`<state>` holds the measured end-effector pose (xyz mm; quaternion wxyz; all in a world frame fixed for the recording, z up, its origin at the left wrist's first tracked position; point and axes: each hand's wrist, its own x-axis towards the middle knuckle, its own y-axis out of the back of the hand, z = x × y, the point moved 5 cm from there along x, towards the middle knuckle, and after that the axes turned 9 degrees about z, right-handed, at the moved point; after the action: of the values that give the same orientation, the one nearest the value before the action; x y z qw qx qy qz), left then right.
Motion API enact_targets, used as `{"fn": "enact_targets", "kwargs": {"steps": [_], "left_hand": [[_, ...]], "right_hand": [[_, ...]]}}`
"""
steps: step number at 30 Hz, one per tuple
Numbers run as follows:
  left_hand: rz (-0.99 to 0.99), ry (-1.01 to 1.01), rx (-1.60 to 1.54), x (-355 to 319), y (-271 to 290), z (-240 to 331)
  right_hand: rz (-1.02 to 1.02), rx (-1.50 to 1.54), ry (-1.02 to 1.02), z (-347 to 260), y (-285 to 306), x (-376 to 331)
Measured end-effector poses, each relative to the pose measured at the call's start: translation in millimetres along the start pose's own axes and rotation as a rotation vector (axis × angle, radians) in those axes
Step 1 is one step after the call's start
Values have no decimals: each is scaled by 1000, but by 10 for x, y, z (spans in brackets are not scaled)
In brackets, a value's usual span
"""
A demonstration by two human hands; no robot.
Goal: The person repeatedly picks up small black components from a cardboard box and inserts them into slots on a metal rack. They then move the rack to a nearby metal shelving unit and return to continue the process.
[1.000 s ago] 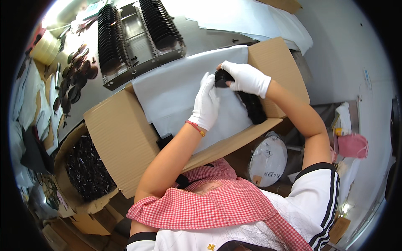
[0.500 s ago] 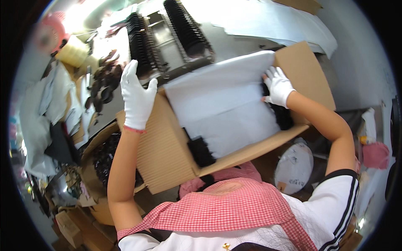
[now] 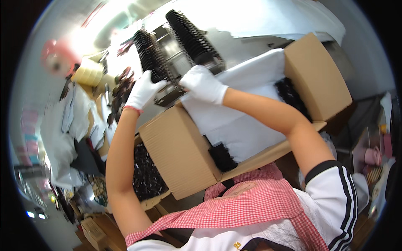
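Being flanked at near end by gloved left hand (image 3: pixel 142 91) and right hand (image 3: pixel 205 85): metal rack (image 3: pixel 172 49); both grips indeterminable.

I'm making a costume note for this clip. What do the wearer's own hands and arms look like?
Left hand and right hand both wear plain white gloves. A thin red band circles the left wrist. Both forearms are bare. The short white right sleeve has black edging and black stripes.
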<state>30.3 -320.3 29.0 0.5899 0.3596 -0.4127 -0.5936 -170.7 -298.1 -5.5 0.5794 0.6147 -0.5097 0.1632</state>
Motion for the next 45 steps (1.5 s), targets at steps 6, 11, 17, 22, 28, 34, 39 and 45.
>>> {"fn": "enact_targets", "kwargs": {"steps": [6,11,17,22,28,34,39,45], "left_hand": [[-230,194,-256,-34,-205,394],[65,2,281,-130,-4,397],[40,-3,-56,-674,170,492],[-192,-93,-66,-905,166,848],[206,-57,-78,-126,477,161],[50,68,12,660,142,-394],[-21,-172,160,720,-63,-363],[-31,536,-421,643,-271,-154]], "right_hand": [[90,47,-8,83,-9,-118],[-98,98,-45,74,59,-58],[171,169,-225,-402,301,129],[34,371,-331,-700,229,256],[16,319,-382,-204,246,142],[-170,320,-320,118,108,83],[-200,451,-272,254,135,41],[-230,484,-290,318,221,58]]}}
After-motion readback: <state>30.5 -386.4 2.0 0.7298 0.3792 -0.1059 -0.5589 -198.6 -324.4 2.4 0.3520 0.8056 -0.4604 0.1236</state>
